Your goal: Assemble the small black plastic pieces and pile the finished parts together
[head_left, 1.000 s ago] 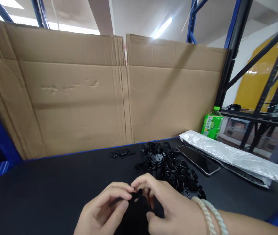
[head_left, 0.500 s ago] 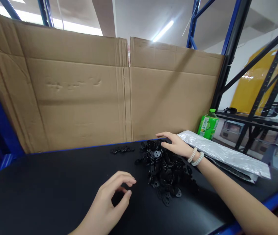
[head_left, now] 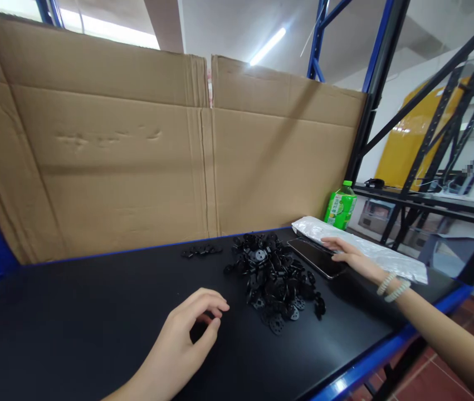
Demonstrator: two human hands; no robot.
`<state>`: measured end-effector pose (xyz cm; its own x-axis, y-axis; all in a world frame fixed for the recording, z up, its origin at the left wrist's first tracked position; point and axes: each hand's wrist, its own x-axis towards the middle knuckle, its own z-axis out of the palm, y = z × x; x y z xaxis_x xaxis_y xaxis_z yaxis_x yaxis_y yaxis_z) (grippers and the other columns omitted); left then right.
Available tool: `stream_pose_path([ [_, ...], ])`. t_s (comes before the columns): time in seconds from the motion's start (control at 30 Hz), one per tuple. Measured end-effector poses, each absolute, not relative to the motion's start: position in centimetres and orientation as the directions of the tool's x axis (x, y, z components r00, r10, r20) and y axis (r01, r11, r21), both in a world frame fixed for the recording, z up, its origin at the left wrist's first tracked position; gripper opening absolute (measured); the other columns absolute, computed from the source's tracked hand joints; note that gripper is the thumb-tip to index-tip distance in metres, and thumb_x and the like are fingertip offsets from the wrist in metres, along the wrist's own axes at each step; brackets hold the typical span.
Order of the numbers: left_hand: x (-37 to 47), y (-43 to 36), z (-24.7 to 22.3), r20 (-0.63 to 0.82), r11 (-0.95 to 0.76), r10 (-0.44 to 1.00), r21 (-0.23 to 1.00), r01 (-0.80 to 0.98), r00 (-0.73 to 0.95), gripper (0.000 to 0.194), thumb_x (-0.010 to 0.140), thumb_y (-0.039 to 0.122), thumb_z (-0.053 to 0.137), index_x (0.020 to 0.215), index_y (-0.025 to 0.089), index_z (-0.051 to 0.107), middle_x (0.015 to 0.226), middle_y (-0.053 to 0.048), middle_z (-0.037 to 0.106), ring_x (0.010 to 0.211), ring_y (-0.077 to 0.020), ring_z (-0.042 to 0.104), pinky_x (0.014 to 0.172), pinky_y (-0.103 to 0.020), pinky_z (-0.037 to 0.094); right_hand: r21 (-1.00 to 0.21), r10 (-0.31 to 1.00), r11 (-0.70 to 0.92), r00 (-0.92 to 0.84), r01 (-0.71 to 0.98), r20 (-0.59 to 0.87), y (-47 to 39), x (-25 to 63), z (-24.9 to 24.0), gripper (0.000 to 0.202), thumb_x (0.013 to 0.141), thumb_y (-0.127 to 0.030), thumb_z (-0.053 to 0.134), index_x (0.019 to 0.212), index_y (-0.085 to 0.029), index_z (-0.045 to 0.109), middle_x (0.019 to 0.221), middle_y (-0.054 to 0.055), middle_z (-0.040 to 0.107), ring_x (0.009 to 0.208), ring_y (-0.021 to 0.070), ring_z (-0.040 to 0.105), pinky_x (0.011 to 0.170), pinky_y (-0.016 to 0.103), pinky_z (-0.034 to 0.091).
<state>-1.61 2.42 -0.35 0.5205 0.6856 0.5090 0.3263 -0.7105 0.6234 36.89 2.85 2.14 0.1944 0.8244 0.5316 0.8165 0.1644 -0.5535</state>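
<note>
My left hand [head_left: 192,326] hovers over the black tabletop with its fingers loosely curled. A gap shows between its thumb and fingertips, and nothing is visible in it. To its right lies a heap of small black plastic parts [head_left: 276,292], some of them round discs with holes. My right hand [head_left: 356,262] reaches to the right of the heap, fingers stretched out and thumb apart. Below its fingertips lies a flat, dark, glossy phone [head_left: 314,256]; whether they touch it I cannot tell.
A short row of black parts [head_left: 201,251] lies left of the heap. A silvery plastic package [head_left: 387,256] lies along the right side, with a green bottle [head_left: 340,206] behind it. Cardboard panels [head_left: 123,167] wall off the back. A blue rail [head_left: 357,367] edges the table.
My right hand has moved right, from over the heap to beside the phone, which now shows. The view has shifted slightly to the right. My left hand has kept its loose curl.
</note>
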Motion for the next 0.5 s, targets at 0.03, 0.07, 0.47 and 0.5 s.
stream_pose_path([
  [0.03,-1.6,2.4,-0.4,0.508,-0.709,0.688,0.625,0.328,0.519,0.017,0.084,0.012,0.047,0.086,0.02,0.062,0.094,-0.004,0.063,0.082,-0.0153,0.064,0.068,-0.023,0.054,-0.551,0.825,0.157,0.198,0.82,0.529,2.5,36.8,1.7,0.028,0.091,-0.031,0.055,0.116,-0.02,0.056,0.12,0.008,0.057,0.101,0.0203,0.059,0.084,0.038,0.052],
  [0.07,-1.6,2.4,-0.4,0.507,-0.705,0.692,0.626,0.332,0.514,0.017,0.084,0.012,0.047,0.087,0.02,0.062,0.094,-0.004,0.063,0.081,-0.0154,0.064,0.068,-0.023,0.054,-0.554,0.832,0.153,0.196,0.818,0.519,2.3,36.6,1.4,0.028,0.091,-0.031,0.055,0.116,-0.02,0.056,0.119,0.008,0.057,0.101,0.0204,0.059,0.084,0.039,0.052],
  [0.47,-1.6,2.6,-0.3,0.478,-0.689,0.707,0.631,0.356,0.522,0.017,0.084,0.015,0.048,0.088,0.02,0.064,0.097,-0.005,0.066,0.08,-0.016,0.065,0.069,-0.024,0.056,-0.591,0.822,0.153,0.229,0.792,0.521,2.0,36.2,0.2,0.028,0.09,-0.03,0.056,0.116,-0.021,0.057,0.119,0.007,0.057,0.101,0.0205,0.059,0.084,0.038,0.051],
  [0.5,-1.6,2.5,-0.3,0.481,-0.692,0.705,0.628,0.357,0.521,0.018,0.084,0.014,0.048,0.088,0.02,0.064,0.096,-0.005,0.066,0.079,-0.016,0.066,0.068,-0.024,0.056,-0.588,0.817,0.16,0.228,0.793,0.53,2.1,36.2,0.2,0.029,0.09,-0.031,0.056,0.117,-0.02,0.056,0.118,0.007,0.057,0.101,0.0206,0.059,0.084,0.039,0.052],
])
